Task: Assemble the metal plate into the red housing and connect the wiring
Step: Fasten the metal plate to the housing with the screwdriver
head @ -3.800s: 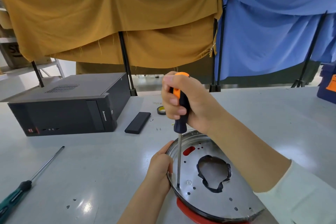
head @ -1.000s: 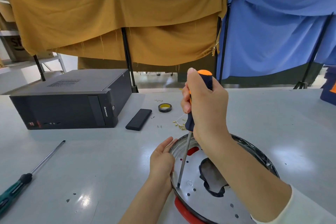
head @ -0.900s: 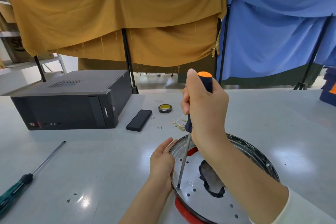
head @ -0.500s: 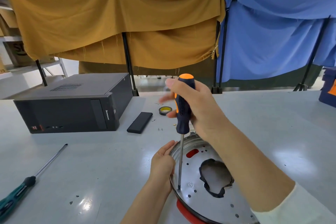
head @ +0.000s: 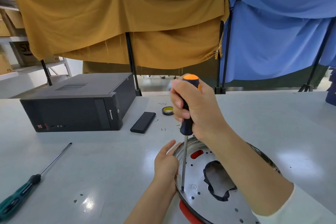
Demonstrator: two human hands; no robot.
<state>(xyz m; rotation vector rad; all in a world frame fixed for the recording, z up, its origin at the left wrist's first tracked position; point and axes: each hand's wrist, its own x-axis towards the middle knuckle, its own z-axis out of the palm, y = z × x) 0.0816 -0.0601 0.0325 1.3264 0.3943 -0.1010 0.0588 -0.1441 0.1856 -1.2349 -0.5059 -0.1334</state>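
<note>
A round metal plate (head: 201,203) with small holes and a dark-edged central cut-out lies inside the red housing (head: 185,212), whose red rim shows at the bottom edge. My right hand (head: 197,109) is closed around the black-and-orange handle of a screwdriver (head: 184,162) held upright, with its tip set on the plate's left edge. My left hand (head: 166,165) rests against the housing's left rim, fingers partly spread along it. No wiring is visible.
A black computer case (head: 76,107) stands at the back left. A black rectangular block (head: 143,122), a roll of yellow tape (head: 167,110) and small screws (head: 163,129) lie behind the housing. A green-handled screwdriver (head: 23,190) lies at the left on the grey table (head: 100,160).
My right hand has closed again around the handle after its fingers were briefly spread. The screwdriver tip stays at the same spot and my left hand stays on the rim.
</note>
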